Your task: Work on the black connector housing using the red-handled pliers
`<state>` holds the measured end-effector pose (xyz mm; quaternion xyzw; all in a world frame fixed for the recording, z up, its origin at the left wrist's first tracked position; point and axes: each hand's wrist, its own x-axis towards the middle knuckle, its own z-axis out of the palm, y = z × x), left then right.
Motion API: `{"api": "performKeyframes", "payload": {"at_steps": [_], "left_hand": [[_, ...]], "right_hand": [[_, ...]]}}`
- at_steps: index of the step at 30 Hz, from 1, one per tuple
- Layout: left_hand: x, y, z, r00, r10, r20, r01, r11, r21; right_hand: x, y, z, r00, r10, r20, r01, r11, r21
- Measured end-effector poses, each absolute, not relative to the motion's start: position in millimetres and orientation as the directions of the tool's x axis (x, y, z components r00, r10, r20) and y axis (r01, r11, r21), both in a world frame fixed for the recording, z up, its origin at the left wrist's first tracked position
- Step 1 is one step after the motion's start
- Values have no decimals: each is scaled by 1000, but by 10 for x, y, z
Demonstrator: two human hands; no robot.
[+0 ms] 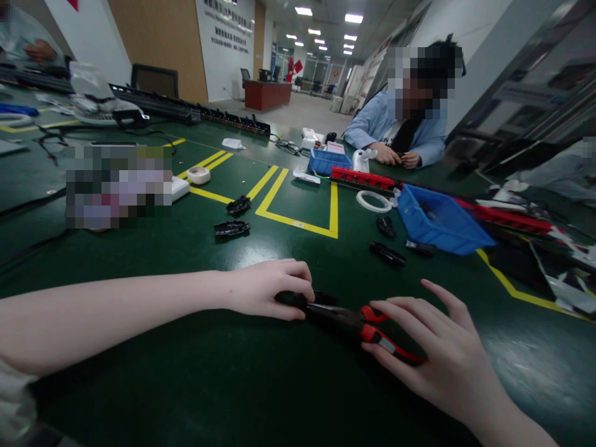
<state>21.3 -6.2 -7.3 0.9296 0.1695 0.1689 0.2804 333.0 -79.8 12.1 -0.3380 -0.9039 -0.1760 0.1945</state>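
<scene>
My left hand [274,288] is closed round a small black plastic part [291,299] just above the green table [195,385]. In my right hand [433,338] is a pair of needle-nose pliers [367,326] with red and black handles. Their jaws point left and their tips meet the black part near my left fingertips. My right thumb and fingers are on the handles, with one finger raised. Whether the tips grip anything is too small to tell.
Black plastic pieces [233,228] lie beyond my left hand, and others [388,254] sit by a blue bin [437,217]. Farther off are a smaller blue bin [328,162], a white ring [374,200] and a tape roll [198,175]. A person [400,124] sits across the table.
</scene>
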Motion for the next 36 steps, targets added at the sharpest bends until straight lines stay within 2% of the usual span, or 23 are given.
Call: {"api": "performKeyframes", "payload": {"at_steps": [9, 18, 29, 32, 36], "left_hand": [[210, -54, -80, 882, 415, 224, 214, -776, 593], [213, -46, -29, 878, 444, 180, 198, -679, 707], [208, -39, -42, 878, 446, 174, 206, -680, 703], [212, -43, -34, 879, 442, 180, 203, -687, 698], [217, -45, -33, 879, 442, 181, 202, -688, 697]], "right_hand": [[3363, -767, 158, -720, 532, 445, 662, 719, 211], [3304, -782, 101, -690, 569, 447, 684, 714, 147], [3335, -768, 118, -682, 572, 456, 686, 717, 127], [3341, -768, 154, -664, 590, 459, 695, 714, 89], [3326, -783, 180, -634, 649, 421, 709, 705, -20]]}}
